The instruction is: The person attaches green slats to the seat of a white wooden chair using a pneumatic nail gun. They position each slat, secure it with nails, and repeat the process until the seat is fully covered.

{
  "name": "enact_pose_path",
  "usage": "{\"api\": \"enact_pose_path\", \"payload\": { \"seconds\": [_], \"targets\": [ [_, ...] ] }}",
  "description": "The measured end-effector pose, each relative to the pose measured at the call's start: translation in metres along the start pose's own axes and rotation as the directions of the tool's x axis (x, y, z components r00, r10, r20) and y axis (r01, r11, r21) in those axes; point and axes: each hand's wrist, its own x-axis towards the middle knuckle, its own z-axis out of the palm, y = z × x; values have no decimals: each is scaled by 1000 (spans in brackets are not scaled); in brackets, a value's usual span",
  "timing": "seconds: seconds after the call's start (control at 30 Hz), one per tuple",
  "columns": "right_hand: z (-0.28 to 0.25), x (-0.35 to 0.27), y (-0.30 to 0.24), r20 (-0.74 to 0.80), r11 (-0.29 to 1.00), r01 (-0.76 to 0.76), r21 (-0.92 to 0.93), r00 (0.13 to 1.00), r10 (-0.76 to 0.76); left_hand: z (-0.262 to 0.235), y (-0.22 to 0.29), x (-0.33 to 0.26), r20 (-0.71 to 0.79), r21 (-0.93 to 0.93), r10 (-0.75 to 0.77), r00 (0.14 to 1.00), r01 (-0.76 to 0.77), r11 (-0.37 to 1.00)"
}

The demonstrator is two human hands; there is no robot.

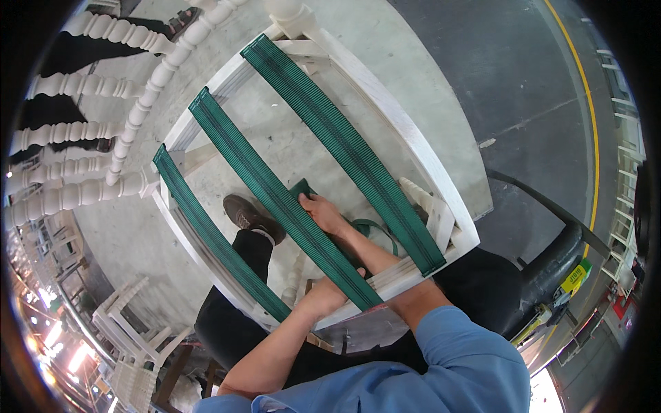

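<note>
A white wooden chair frame [441, 172] lies across my lap with three green webbing straps stretched over its open seat. My left hand [322, 297] is closed on the near end of the middle strap [275, 199], holding it against the front rail [396, 272]. My right hand [323, 212] reaches inside the frame beside that strap and grips a loose length of green webbing [303, 188], which loops back toward me [375, 227]. The other straps run along the left side [206, 227] and the right side [344, 144].
The chair's turned spindle back [103, 131] stretches to the left. More white chair frames [131, 323] stand at the lower left. My shoe [244, 210] shows through the seat on the concrete floor. A black padded seat [544, 268] and a yellow-green tool [575, 277] are on the right.
</note>
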Motion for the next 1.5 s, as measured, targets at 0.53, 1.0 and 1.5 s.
{"api": "enact_pose_path", "payload": {
  "seconds": [0.53,1.0,1.5],
  "targets": [
    [-25,-69,18,34,946,-304,-115,950,309,0,-29,2,-28,5,126,992,-126,992],
    [-13,-505,-147,-582,711,155,-686,469,-664,0,12,-20,2,-80,171,985,-170,982],
    [-168,-652,-96,-961,931,-258,-258,-29,-275,3,23,-37,-18,-39,256,967,-257,966]
  ]
}}
